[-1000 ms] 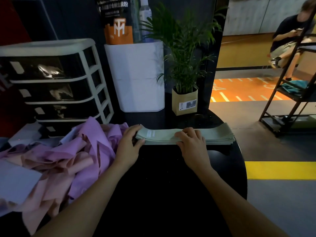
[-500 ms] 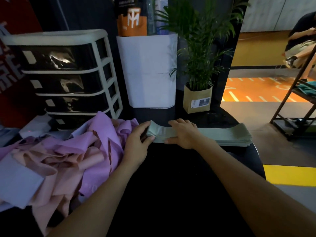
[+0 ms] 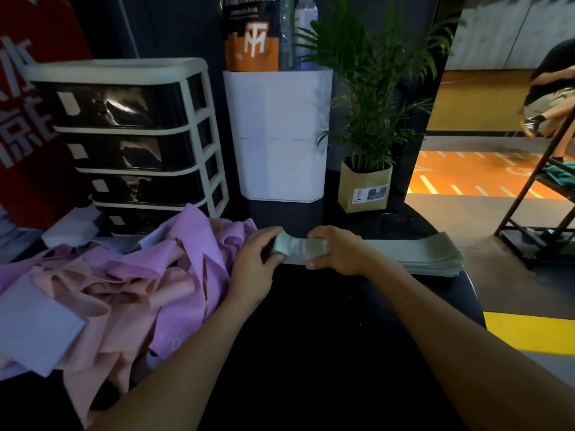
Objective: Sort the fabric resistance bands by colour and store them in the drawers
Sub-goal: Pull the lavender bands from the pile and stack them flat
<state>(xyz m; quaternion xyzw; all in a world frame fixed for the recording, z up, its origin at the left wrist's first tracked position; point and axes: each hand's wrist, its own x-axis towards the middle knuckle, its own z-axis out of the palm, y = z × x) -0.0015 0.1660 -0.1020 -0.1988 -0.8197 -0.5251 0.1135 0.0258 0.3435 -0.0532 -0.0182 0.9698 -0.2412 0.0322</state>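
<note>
At the middle of the black tabletop [image 3: 311, 353], the left hand [image 3: 253, 264] grips the left end of a stack of pale green bands [image 3: 413, 255], thumb and fingers curled round the end, which lifts off the surface. The right hand [image 3: 337, 255] sits just beside it, its fingers curled over the top of the same stack and its thumb at the near edge, so both hands are clamped on the green bands with a short stretch showing a white label between them. The rest of the stack runs flat to the right, its far end reaching the tabletop's right edge.

Just left of the left hand lies a loose heap of purple bands [image 3: 193, 259] tangled with peach-pink bands [image 3: 102, 293]; a pale lavender piece [image 3: 34, 331] lies at the heap's near left side. Behind the heap stands a drawer unit [image 3: 130, 138] with a cream frame and dark drawer fronts, all pushed in. To its right stands a white bin [image 3: 277, 135] holding an orange-and-black bag [image 3: 252, 42] and a bottle [image 3: 306, 29]. Further right is a potted plant [image 3: 365, 119] in a brown paper wrap.
</note>
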